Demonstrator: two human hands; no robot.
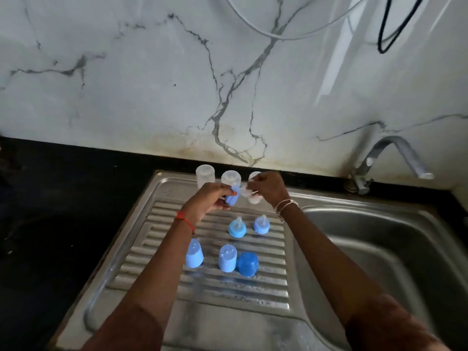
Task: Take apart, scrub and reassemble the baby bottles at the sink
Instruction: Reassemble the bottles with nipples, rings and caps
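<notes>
My left hand (pixel 211 198) grips a light blue collar ring (pixel 55 197) above the ribbed drainboard (pixel 207 282). My right hand (pixel 267 190) pinches a clear teat (pixel 245 192) right beside that ring. Three clear bottle bodies stand upside down at the back of the drainboard: one at the left (pixel 205 174), one in the middle (pixel 230 178), and a third (pixel 254 200) mostly hidden behind my right hand. Two blue rings with teats (pixel 237 228) (pixel 261 224) sit mid-board. Nearer me stand two light blue caps (pixel 194 254) (pixel 228 258) and a darker blue cap (pixel 247 264).
The steel sink basin (pixel 379 249) lies to the right, with a metal tap (pixel 387 163) at its back corner. A black countertop (pixel 63 198) stretches left. A marble wall rises behind, with a white hose (pixel 266 32) and a black cable (pixel 385 34) hanging.
</notes>
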